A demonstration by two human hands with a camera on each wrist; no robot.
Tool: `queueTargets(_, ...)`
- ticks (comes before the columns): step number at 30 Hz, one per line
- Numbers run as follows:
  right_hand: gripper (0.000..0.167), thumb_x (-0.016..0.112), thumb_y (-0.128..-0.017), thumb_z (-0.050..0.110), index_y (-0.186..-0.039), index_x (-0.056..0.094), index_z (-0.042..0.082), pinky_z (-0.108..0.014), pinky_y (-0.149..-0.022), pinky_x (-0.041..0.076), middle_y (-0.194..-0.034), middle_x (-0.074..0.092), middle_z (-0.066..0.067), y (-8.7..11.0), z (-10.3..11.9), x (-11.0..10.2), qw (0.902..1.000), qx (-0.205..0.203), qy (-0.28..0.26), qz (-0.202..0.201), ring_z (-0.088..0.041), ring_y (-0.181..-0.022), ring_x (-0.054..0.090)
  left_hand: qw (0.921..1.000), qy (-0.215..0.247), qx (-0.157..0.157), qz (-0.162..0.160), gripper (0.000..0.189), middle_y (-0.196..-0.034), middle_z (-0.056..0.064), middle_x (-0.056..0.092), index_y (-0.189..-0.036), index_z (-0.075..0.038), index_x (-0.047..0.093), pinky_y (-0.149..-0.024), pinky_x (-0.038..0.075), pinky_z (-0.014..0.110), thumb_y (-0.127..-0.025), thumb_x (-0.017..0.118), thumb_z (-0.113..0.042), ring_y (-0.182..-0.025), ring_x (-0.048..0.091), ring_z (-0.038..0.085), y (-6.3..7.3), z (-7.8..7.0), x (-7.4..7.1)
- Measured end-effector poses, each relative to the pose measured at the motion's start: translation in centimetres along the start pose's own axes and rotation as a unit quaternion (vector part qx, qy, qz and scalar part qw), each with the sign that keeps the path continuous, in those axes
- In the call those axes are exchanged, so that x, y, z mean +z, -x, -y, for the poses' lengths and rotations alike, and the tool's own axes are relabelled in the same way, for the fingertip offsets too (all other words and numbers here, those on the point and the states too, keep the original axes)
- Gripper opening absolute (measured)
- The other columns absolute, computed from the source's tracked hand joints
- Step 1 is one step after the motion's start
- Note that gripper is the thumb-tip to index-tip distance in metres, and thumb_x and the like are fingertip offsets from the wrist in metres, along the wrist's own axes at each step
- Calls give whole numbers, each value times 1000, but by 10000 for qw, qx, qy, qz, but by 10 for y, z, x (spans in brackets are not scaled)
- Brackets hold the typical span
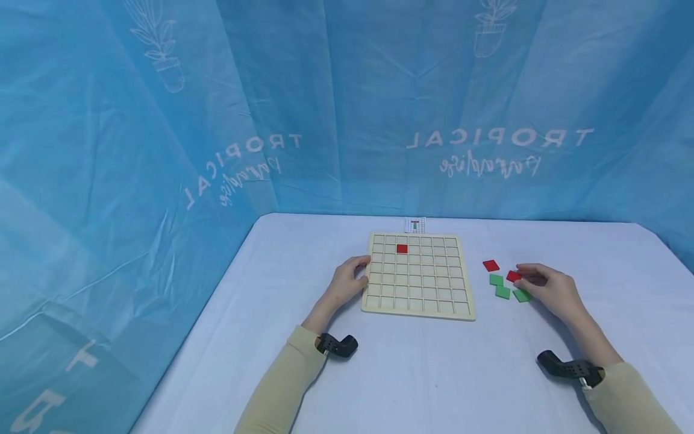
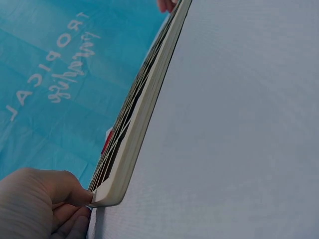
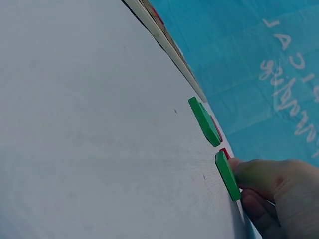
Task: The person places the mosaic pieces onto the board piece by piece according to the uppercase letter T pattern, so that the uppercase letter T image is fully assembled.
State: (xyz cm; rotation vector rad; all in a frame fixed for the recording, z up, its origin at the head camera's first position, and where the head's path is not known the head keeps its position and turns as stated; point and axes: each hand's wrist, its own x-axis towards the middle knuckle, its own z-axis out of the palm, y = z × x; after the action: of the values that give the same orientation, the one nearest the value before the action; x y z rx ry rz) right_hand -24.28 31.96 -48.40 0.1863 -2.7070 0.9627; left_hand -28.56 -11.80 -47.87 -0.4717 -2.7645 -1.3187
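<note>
A pale wooden grid board [image 1: 418, 315] lies on the table with one red tile [image 1: 402, 248] in a cell near its top. My left hand [image 1: 347, 280] holds the board's left edge between thumb and fingers; the left wrist view shows the thumb against the edge. To the right of the board, my right hand [image 1: 553, 292] has thumb and forefinger at a red square tile [image 1: 512, 276], pinching it at the table. Close by lie another red tile [image 1: 491, 265] and green tiles [image 1: 496, 279], one of them [image 3: 228, 175] just beneath the right thumb.
A small printed card [image 1: 415, 225] with a red and green pattern lies behind the board. White cloth [image 1: 412, 374] covers the table. Blue printed curtains [image 1: 368, 108] hang at the back and left. Each wrist wears a black camera mount [image 1: 338, 346].
</note>
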Motion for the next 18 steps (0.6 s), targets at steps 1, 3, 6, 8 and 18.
queueTargets(1,38,68,-88,18,-121,61,2,-5,-73,40,-111,63,-20,0,-1,0,10000,-24,20,9,-35,-99,60,10000,6,-1,10,50,-133,12,51,-134,0,48,-105,37,28,-84,56,-1,-124,46,22,0,0,0)
queueTargets(3,39,67,-89,19,-122,60,1,-15,-80,48,-113,62,-21,-1,0,-1,10000,19,-6,37,-36,-101,59,10000,23,12,18,51,-133,12,51,-134,0,48,-105,37,29,-84,56,-1,-124,46,23,0,0,0)
queueTargets(6,42,63,-91,24,-125,58,1,-40,-90,51,-117,60,-22,-6,9,-8,9995,245,-196,-12,-38,-106,56,10000,11,-16,35,51,-133,12,51,-134,0,48,-106,36,29,-84,56,-2,-125,46,23,0,0,0)
queueTargets(8,45,62,-91,28,-127,57,2,-46,-91,49,-118,60,-21,-12,19,-13,9983,390,-411,-138,-37,-109,55,10000,12,-16,40,51,-133,12,51,-134,0,48,-106,37,30,-84,56,-2,-125,46,23,0,0,0)
queueTargets(18,54,66,-84,46,-129,58,18,-22,-81,53,-122,60,-6,-80,40,17,9885,234,-1493,-18,-18,-107,58,10000,74,-38,55,50,-133,12,51,-134,0,48,-106,36,30,-85,56,-2,-125,46,23,0,-1,-1)
